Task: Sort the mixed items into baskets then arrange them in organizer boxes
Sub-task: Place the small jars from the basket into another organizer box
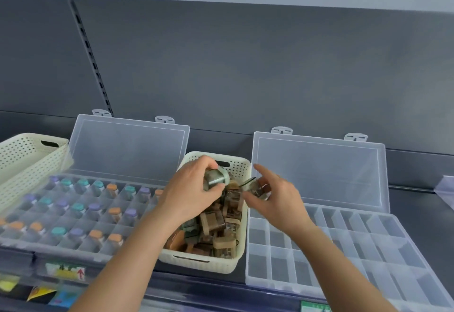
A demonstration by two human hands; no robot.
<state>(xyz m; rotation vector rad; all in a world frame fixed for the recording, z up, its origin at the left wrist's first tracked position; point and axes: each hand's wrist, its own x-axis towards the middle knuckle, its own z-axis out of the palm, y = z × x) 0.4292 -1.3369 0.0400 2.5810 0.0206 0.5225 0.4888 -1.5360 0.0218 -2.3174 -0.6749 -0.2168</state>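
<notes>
A cream perforated basket in the middle of the shelf holds several small brown and green wrapped packets. Above its far end my left hand grips one greenish packet. My right hand pinches another small packet over the basket's right rim, with the index finger raised. To the right lies an open clear organizer box whose compartments hold nothing. On the left, a second open organizer box holds several small bottles with purple, teal and orange caps.
Another cream basket leans against the left organizer at the far left. Both organizer lids stand up against the grey shelf back panel. Price labels run along the shelf's front edge.
</notes>
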